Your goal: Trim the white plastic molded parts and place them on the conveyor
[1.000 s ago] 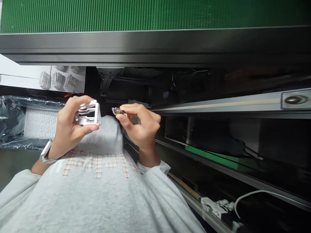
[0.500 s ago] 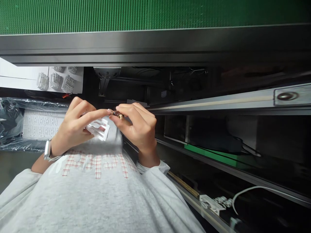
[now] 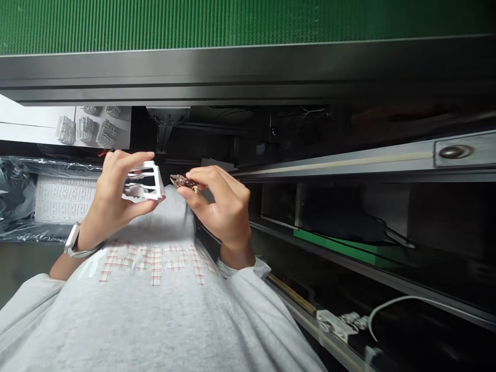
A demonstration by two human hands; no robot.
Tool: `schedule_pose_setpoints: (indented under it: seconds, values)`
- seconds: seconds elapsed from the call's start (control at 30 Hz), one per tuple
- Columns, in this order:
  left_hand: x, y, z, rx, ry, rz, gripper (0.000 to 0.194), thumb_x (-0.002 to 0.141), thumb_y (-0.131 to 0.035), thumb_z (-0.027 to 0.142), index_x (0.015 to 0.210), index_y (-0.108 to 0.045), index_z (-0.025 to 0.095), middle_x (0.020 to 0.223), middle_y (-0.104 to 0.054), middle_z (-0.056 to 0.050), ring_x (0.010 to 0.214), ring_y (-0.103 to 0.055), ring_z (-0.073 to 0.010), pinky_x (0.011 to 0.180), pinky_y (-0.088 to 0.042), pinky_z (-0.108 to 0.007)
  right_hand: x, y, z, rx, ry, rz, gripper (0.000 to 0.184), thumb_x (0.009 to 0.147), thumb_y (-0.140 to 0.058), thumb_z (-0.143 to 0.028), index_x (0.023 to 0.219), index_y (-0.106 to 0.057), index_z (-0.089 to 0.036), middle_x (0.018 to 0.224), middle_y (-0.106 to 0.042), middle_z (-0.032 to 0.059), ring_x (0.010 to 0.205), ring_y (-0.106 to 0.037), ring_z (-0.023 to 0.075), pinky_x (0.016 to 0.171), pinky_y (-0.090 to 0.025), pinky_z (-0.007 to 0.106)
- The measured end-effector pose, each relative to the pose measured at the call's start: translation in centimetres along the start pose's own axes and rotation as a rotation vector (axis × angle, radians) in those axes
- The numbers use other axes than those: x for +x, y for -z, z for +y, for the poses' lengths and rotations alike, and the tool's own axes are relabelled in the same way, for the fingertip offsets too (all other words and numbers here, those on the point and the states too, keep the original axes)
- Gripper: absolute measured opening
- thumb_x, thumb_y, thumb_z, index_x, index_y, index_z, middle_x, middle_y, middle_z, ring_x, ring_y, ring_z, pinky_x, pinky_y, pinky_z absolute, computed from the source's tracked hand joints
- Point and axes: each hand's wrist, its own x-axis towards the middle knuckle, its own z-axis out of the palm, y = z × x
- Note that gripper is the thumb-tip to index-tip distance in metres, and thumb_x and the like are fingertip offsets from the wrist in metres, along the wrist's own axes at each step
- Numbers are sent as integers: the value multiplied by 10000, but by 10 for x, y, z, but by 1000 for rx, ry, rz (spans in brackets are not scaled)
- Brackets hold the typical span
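Note:
My left hand (image 3: 113,194) is closed round the edges of a white plastic frame (image 3: 157,182) with open slots, thumb below it and forefinger along its top. Facing it, my right hand (image 3: 220,204) pinches a small shiny metallic piece (image 3: 182,181) with brownish parts and a pointed tip toward the frame; its exact kind is too small to tell. A narrow gap lies between the tip and the frame. Both hands are held in front of my grey shirt, below the metal edge of the bench.
A green ribbed surface (image 3: 194,23) runs behind a metal rail (image 3: 194,67). At left, several white plastic parts (image 3: 86,128) stand on a white surface, above a plastic-lined box (image 3: 64,201) of flat white parts. A frame bar (image 3: 349,159) and dark shelves are at right.
My left forefinger has come away from the metallic piece. The left hand has turned the white frame more upright and drawn slightly left, while the right hand has hardly moved.

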Motion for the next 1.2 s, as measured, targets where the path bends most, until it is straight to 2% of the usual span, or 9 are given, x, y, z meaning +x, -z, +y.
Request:
schedule_pose_setpoints:
  seconds: [0.17, 0.33, 0.47, 0.53, 0.67, 0.77, 0.93, 1.03, 1.2]
  values:
    - [1, -4, 2, 53, -55, 108, 530, 874, -776, 386, 1349, -556, 297, 1005, -642, -37, 911, -603, -223, 859, -487, -382, -3, 4, -13, 123, -99, -99, 255, 1059, -498, -389, 939, -595, -186, 763, -615, -2, 644, -557, 100, 587, -455, 239]
    - [4, -7, -1, 109, -121, 187, 540, 879, -781, 367, 1375, -578, 310, 1029, -668, -35, 904, -600, -215, 835, -490, -369, -14, -9, -12, 403, -276, -197, 269, 1061, -465, -451, 958, -545, -215, 753, -545, -49, 590, -479, 74, 555, -402, 222]
    - [4, -8, -2, 138, -127, 203, 582, 871, -799, 320, 1410, -579, 330, 1023, -677, -40, 913, -617, -218, 824, -499, -375, -26, -25, -6, 583, -422, -258, 288, 998, -532, -448, 1167, -452, -230, 749, -442, -77, 602, -482, 94, 593, -462, 238]
    - [3, -7, -3, 172, -127, 217, 590, 865, -810, 301, 1413, -592, 314, 1027, -674, -50, 928, -619, -220, 826, -502, -373, -30, -29, -7, 483, -388, -212, 361, 964, -563, -394, 1248, -430, -216, 830, -468, -46, 660, -523, 110, 655, -519, 272]
    - [2, -7, -3, 256, -82, 253, 561, 866, -812, 291, 1394, -623, 305, 1059, -659, -66, 981, -610, -232, 863, -497, -374, -28, -30, -12, 65, -208, -78, 279, 998, -562, -328, 1229, -577, -173, 1010, -578, 70, 790, -620, 147, 723, -572, 298]
    - [2, -8, -4, 290, -114, 321, 547, 856, -825, 338, 1369, -641, 288, 1018, -658, -55, 926, -595, -215, 839, -479, -356, -22, -29, -16, -103, -106, -26, 342, 1022, -558, -310, 1321, -588, -145, 934, -656, 69, 788, -650, 161, 744, -583, 292]
    - [3, -10, -6, 348, -118, 388, 505, 847, -823, 345, 1317, -656, 269, 977, -658, -42, 863, -566, -193, 829, -450, -335, -14, -31, -18, -202, -70, 18, 251, 1000, -617, -270, 1210, -658, -138, 790, -722, 32, 677, -647, 150, 701, -563, 287]
    - [3, -11, -7, 378, -120, 393, 497, 827, -832, 310, 1291, -671, 236, 970, -662, -53, 860, -551, -198, 828, -444, -332, -12, -34, -21, -213, -100, 28, 174, 995, -629, -281, 1074, -695, -140, 770, -733, 35, 622, -628, 131, 646, -540, 274]
    - [2, -13, -6, 401, -103, 406, 463, 848, -809, 302, 1286, -670, 244, 966, -665, -50, 862, -560, -204, 832, -454, -336, -9, -34, -26, -199, -180, -2, 186, 1005, -606, -303, 1025, -711, -152, 742, -715, 20, 601, -613, 113, 616, -515, 256]
